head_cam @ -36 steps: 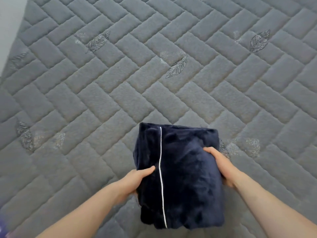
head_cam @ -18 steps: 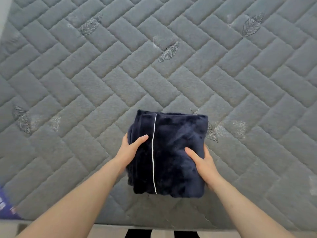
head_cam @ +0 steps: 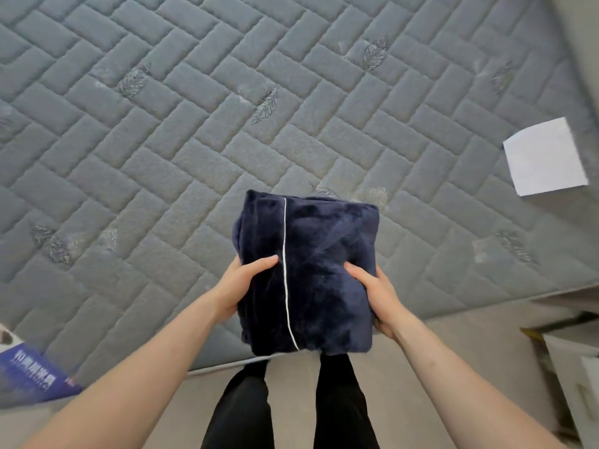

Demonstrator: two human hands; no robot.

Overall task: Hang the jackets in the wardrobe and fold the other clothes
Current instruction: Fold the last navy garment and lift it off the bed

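A folded dark navy fleece garment (head_cam: 321, 254) with a thin white piping line is lifted off the grey quilted mattress (head_cam: 162, 157) and held over its near edge. My left hand (head_cam: 241, 285) grips the bundle's left side, thumb on top. My right hand (head_cam: 376, 296) grips its right side, thumb on top, fingers underneath and hidden. No jacket or wardrobe shows in the head view.
A white sheet of paper (head_cam: 544, 157) lies near the mattress's right edge. A blue printed packet (head_cam: 29, 374) sits at the lower left corner. My legs in black trousers (head_cam: 291, 406) stand on the beige floor. White furniture (head_cam: 577, 358) stands at the right.
Both hands have drawn the folded bundle back from the mattress toward my body. The view has pulled away, showing the mattress edge, floor, my legs and the white paper.
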